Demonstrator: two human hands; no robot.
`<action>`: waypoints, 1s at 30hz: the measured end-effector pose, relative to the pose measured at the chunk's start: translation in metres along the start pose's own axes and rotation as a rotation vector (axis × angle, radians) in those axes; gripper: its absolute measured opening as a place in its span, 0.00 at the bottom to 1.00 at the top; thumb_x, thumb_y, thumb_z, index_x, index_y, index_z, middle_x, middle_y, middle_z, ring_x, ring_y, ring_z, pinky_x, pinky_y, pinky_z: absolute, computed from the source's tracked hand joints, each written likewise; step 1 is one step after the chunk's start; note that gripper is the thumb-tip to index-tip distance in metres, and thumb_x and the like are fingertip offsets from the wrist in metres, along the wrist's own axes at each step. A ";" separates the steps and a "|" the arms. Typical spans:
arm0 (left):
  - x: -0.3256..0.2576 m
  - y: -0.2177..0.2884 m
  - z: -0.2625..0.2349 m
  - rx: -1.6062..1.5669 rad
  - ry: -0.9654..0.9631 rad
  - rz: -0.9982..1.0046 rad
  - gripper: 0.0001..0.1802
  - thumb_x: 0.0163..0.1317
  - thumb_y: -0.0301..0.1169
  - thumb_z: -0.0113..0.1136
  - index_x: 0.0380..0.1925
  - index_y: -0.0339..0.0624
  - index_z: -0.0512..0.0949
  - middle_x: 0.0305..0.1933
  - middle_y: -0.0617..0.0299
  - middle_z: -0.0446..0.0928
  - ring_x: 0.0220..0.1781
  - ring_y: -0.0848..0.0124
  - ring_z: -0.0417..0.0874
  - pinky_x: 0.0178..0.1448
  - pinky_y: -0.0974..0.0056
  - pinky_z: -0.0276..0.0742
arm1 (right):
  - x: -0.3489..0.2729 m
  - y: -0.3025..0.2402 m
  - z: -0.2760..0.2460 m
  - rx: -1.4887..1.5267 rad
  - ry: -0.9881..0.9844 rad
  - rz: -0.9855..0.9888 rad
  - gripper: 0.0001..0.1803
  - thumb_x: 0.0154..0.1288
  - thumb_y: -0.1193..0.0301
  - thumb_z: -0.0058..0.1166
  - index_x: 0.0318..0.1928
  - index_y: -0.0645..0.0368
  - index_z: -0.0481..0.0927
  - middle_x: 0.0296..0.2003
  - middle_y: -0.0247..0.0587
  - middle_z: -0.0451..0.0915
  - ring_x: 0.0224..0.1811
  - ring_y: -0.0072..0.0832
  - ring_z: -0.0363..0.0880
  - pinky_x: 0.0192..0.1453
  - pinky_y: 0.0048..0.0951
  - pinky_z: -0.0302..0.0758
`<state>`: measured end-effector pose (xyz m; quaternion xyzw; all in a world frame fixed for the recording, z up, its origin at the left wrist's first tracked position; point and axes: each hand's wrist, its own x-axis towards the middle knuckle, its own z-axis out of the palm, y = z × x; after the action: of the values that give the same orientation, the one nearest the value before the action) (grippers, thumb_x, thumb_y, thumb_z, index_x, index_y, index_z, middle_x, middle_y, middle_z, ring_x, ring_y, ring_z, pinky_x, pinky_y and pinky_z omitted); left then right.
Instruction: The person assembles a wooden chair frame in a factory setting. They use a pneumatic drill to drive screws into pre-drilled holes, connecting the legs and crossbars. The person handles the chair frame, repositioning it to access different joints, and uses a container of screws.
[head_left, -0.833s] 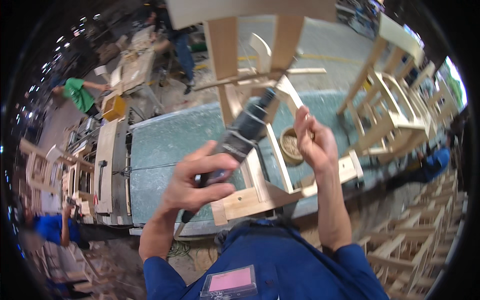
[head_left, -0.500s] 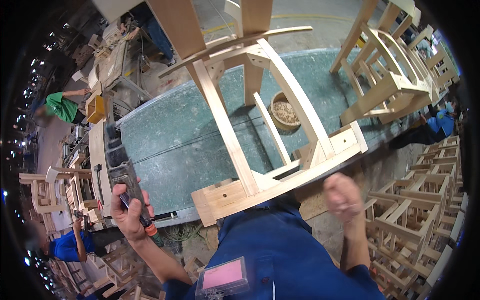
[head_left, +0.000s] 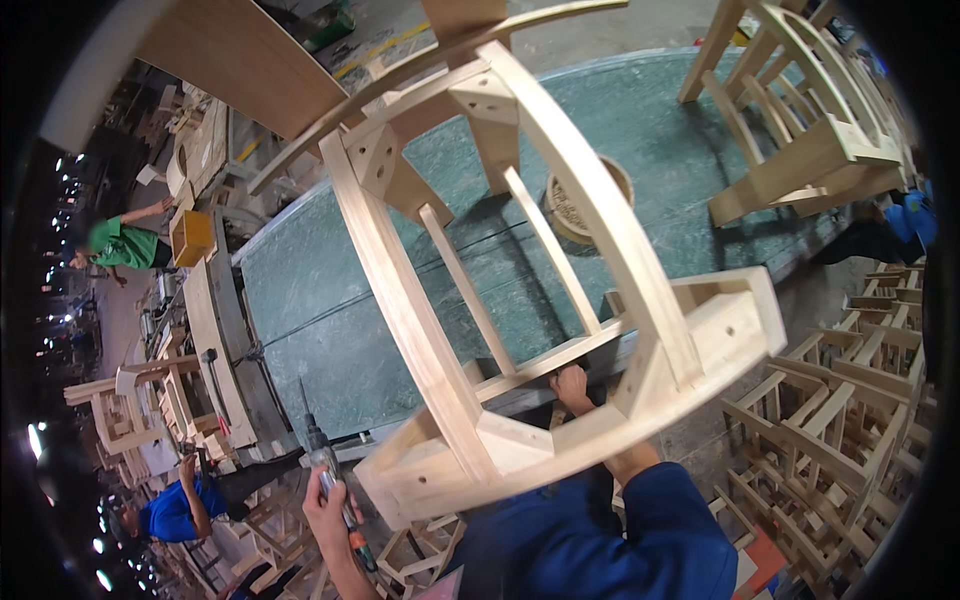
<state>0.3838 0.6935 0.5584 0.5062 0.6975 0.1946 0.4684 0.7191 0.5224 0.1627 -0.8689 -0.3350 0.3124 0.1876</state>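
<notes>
A pale wooden chair frame [head_left: 398,300] fills the middle of the view, tilted over the green-topped table. Its curved seat rails have corner blocks with screw holes. Through its opening my right hand [head_left: 572,388] shows, fingers closed at a lower crossbar [head_left: 545,358] of the frame; part of my forearm is behind the curved front rail. My left hand [head_left: 335,505], left of the frame, is wrapped around a slim power screwdriver [head_left: 318,440] with a long bit pointing up and away. The bit is apart from the wood.
A round container [head_left: 575,215] of small screws sits on the green table [head_left: 330,290]. Another chair frame [head_left: 800,150] stands at far right. Stacked frames [head_left: 830,420] line the right side. A yellow bin [head_left: 190,237] and co-workers in green [head_left: 125,240] and blue [head_left: 185,500] are left.
The chair frame has tilted and risen nearer to me. My right hand has moved from its right side to beneath it, at the crossbar. My left hand has lowered with the screwdriver.
</notes>
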 end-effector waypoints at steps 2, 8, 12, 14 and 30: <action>-0.011 -0.003 -0.004 0.084 0.005 0.001 0.20 0.64 0.27 0.61 0.56 0.38 0.73 0.21 0.62 0.75 0.15 0.75 0.74 0.17 0.70 0.69 | 0.023 -0.004 0.025 0.043 0.294 -0.330 0.19 0.57 0.59 0.65 0.45 0.56 0.85 0.39 0.53 0.83 0.40 0.55 0.81 0.42 0.51 0.77; -0.041 -0.040 -0.018 0.232 0.066 0.044 0.26 0.60 0.23 0.61 0.61 0.28 0.75 0.52 0.59 0.81 0.51 0.74 0.81 0.57 0.69 0.75 | 0.093 -0.046 0.016 0.115 0.316 -0.180 0.17 0.70 0.57 0.55 0.52 0.52 0.83 0.36 0.51 0.80 0.38 0.50 0.80 0.41 0.48 0.77; -0.068 -0.056 -0.024 0.143 0.085 -0.099 0.21 0.59 0.26 0.66 0.53 0.33 0.78 0.41 0.62 0.80 0.33 0.76 0.78 0.37 0.69 0.73 | 0.112 -0.056 0.010 0.212 0.143 -0.265 0.13 0.69 0.63 0.54 0.45 0.55 0.87 0.41 0.50 0.84 0.43 0.48 0.82 0.49 0.44 0.79; -0.063 -0.060 -0.037 0.188 0.054 -0.102 0.20 0.58 0.28 0.69 0.50 0.37 0.80 0.38 0.64 0.77 0.25 0.77 0.76 0.28 0.69 0.73 | 0.119 -0.042 0.007 0.172 0.189 -0.305 0.11 0.68 0.66 0.55 0.41 0.60 0.85 0.39 0.54 0.83 0.42 0.51 0.81 0.48 0.47 0.78; -0.039 0.014 -0.025 0.329 0.061 0.668 0.18 0.61 0.43 0.70 0.48 0.50 0.84 0.38 0.52 0.75 0.40 0.55 0.79 0.46 0.58 0.76 | -0.049 0.014 -0.107 0.322 -0.073 -0.287 0.17 0.68 0.73 0.54 0.55 0.64 0.71 0.37 0.38 0.75 0.34 0.32 0.70 0.40 0.33 0.72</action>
<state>0.3712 0.6699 0.5985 0.7683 0.5294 0.2372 0.2705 0.7692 0.4657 0.2539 -0.7591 -0.4077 0.3632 0.3545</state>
